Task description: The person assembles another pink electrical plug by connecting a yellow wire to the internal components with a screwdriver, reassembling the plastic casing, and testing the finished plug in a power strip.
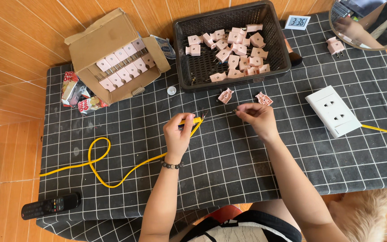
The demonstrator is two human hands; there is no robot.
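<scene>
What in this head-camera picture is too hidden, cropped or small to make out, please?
- Head view: the right hand pinches something too small to identify.
- The yellow cable has bare ends at the left hand, too fine to count.
- The round mirror is cut off by the frame corner.

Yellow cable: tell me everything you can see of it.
The yellow cable is thin, flexible, plastic-sheathed. It lies on the black grid mat, running from the mat's left edge through one loose loop up to the left hand, which pinches its end. Bare wire strands stick out there; the right hand holds one fine strand pulled out sideways. Another yellow stretch leaves the white socket.
</scene>
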